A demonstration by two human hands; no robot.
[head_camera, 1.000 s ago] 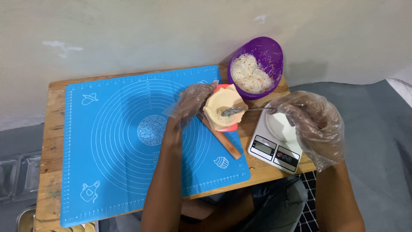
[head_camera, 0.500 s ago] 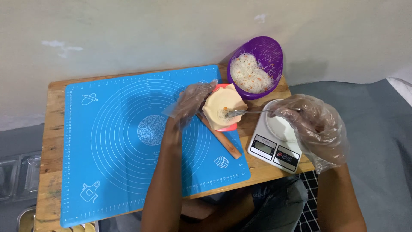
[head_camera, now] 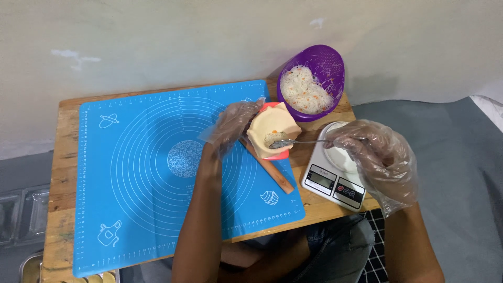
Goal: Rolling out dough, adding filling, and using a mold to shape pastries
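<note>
A: Step?
B: Filling, by the look of it. Left hand cups a dough round on a red mould, at the blue mat's far right edge. Right hand pinches a spoon, bowl resting in the dough's hollow.
A: Next move needs?
B: Probably tip the spoon clean, keeping the wrapper steady.
A: Surroundings?
B: Wooden stick just below the mould; purple bowl of shredded filling at the table's far right corner; scale under the right hand.
</note>
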